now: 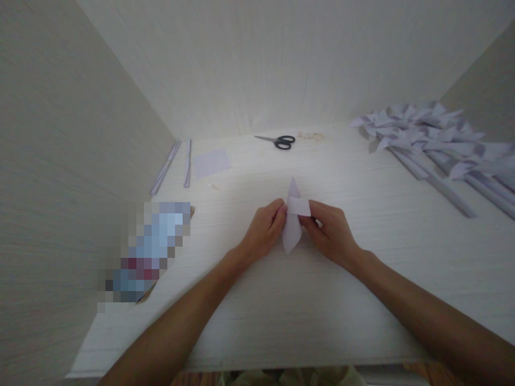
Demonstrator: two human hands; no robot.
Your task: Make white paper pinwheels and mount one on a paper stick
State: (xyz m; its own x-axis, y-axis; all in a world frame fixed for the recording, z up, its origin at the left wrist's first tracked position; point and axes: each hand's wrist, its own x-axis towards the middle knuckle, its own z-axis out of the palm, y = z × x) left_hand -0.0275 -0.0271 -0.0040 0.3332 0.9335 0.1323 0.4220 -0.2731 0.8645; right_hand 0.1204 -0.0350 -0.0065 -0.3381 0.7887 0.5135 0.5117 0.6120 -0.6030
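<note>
Right in front of the person, a folded paper piece (pixel 293 215) hangs between the two hands, its long axis running away from the body, one point toward the far wall (pixel 257 64) and the other toward the near edge. A squarish flap (pixel 301 207) lies across its middle, reaching rightward. Neither hand is nearer, as both are already on it: the left hand (pixel 263 230) is pinched at its left side, thumb against the paper, while the right hand (pixel 332 230) has the flap's right end between its fingers. The hands are close but not touching, as far as I can tell.

The paper looks thin, matte and crisp – flat faces, sharp tips. Off to the right lies a heap of pointed folded-paper heads (pixel 418 126), with smooth rolled-paper sticks (pixel 450 195) poking out toward us. Two slim paper tubes (pixel 165 168) rest at the far left, beside a flat paper sheet (pixel 212 163). Black-handled scissors (pixel 277 141) lie beyond the hands, steel blades pointing left. The white tabletop (pixel 257 316) has a streaky, wood-like grain; a blurred oblong thing (pixel 156 241) sits at left – I can't say what.
</note>
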